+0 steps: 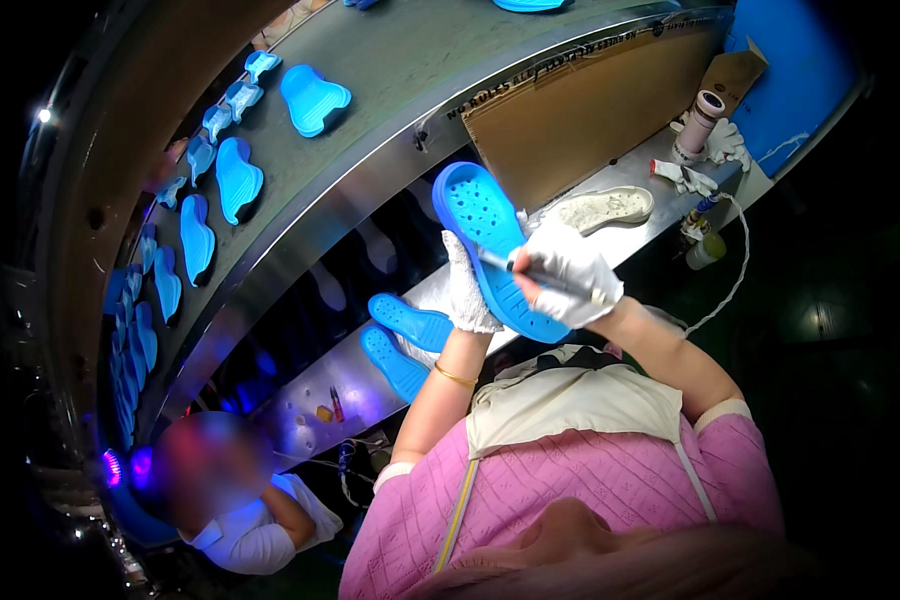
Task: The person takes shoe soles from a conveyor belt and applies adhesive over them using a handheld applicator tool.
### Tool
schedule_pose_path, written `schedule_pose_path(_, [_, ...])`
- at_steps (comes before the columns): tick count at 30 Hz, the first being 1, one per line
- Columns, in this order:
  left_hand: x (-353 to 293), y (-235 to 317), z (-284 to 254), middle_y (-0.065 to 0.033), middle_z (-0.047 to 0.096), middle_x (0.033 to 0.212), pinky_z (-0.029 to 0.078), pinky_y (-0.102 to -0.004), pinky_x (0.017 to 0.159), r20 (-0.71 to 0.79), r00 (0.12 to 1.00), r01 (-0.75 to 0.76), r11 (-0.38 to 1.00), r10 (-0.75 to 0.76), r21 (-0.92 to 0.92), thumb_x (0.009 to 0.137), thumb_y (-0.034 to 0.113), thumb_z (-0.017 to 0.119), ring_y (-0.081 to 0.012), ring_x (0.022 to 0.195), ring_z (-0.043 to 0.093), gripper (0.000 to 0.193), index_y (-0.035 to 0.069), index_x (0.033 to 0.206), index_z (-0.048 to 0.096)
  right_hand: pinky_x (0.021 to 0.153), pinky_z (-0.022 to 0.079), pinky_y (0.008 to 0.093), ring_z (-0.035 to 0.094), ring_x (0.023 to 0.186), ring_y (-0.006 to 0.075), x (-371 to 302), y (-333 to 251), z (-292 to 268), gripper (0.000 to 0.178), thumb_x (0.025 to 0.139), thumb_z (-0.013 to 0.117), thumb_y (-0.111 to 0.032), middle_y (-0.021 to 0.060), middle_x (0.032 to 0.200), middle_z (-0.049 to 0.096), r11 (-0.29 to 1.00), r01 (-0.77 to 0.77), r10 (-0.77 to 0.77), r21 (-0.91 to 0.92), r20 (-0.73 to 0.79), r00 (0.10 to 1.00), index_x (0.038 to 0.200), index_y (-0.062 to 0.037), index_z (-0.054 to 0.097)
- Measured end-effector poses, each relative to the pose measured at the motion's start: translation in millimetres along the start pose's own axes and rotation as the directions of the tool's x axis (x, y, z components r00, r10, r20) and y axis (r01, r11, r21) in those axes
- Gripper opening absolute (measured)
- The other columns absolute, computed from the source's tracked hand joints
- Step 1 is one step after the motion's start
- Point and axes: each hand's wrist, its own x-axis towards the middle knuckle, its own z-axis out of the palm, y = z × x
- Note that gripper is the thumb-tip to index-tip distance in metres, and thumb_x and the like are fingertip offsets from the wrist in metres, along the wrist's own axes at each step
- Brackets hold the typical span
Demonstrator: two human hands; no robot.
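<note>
A blue shoe sole (485,225) with small holes in its forefoot and ridges toward the lower end is held tilted in front of my chest. My left hand (466,290), in a white glove, is closed on its left edge. In the white glove of my right hand (570,262) is a slim pen-like tool (520,266), its grey front end over the middle of the sole. Motion blurs the tool, and I cannot tell whether its tip touches. Beside my left wrist, two more blue soles (410,322) lie on the metal bench (305,408).
A conveyor belt (360,75) carries blue shoe parts (313,98) past the far side. On the bench's right are a white sole-shaped form (602,207), gloves (683,177) and a pink bottle (705,120). Cardboard (570,110) stands behind. Another person (260,530) sits at lower left.
</note>
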Motion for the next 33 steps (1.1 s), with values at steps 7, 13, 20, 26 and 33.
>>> schedule_pose_path(7, [4,14,-6,-0.0189,0.049,0.139,0.041,-0.0517,0.106,0.003,0.997,-0.076,0.995,0.076,0.063,0.089,0.072,0.038,-0.0377,0.123,0.051,0.087,0.008,0.147,0.031,0.064,0.052,0.0303,0.064,0.068,0.0226,-14,-11,3,0.018,0.073,0.072,0.002,0.0102,0.08,0.063,0.994,-0.106,0.104,0.037,0.046,0.994,0.088,-0.0054,0.065])
schedule_pose_path(13, [-5,25,11,-0.0196,0.055,0.132,0.046,-0.0522,0.101,0.014,0.991,-0.133,0.991,0.133,-0.007,0.087,0.072,0.043,-0.0371,0.115,0.056,0.086,0.005,0.141,0.039,0.067,0.051,0.0275,0.063,0.074,0.0137,-13,-12,-5,0.011,0.08,0.072,-0.002,0.0055,0.08,0.064,0.669,-0.625,0.526,0.401,0.339,0.78,0.088,-0.0034,0.064])
schedule_pose_path(20, [-26,-1,41,-0.0183,0.038,0.148,0.035,-0.0509,0.111,0.12,0.987,-0.112,0.993,0.107,0.033,0.086,0.075,0.039,-0.0361,0.13,0.045,0.092,0.011,0.151,0.027,0.069,0.05,0.0262,0.061,0.074,0.0118,-8,-5,-9,0.012,0.085,0.066,-0.001,0.0074,0.087,0.063,0.859,-0.317,0.322,0.403,0.058,0.945,0.095,-0.0031,0.059])
schedule_pose_path(26, [-15,5,36,-0.0197,0.036,0.149,0.03,-0.051,0.114,0.127,0.978,-0.169,0.985,0.166,0.015,0.084,0.075,0.045,-0.0378,0.133,0.041,0.094,0.01,0.15,0.027,0.066,0.051,0.0258,0.063,0.071,0.0113,-25,-14,5,0.013,0.082,0.069,0.001,0.0074,0.082,0.064,0.711,-0.488,0.432,0.507,0.233,0.871,0.092,-0.0021,0.061])
schedule_pose_path(33, [-13,12,42,-0.0198,0.036,0.149,0.025,-0.0533,0.116,0.186,0.966,-0.173,0.984,0.177,-0.04,0.082,0.071,0.054,-0.0376,0.135,0.038,0.095,0.011,0.15,0.028,0.066,0.051,0.0288,0.065,0.074,0.0189,-28,-16,12,0.011,0.078,0.071,0.001,0.0103,0.081,0.065,0.982,-0.089,0.067,0.165,0.135,0.989,0.085,-0.0028,0.064])
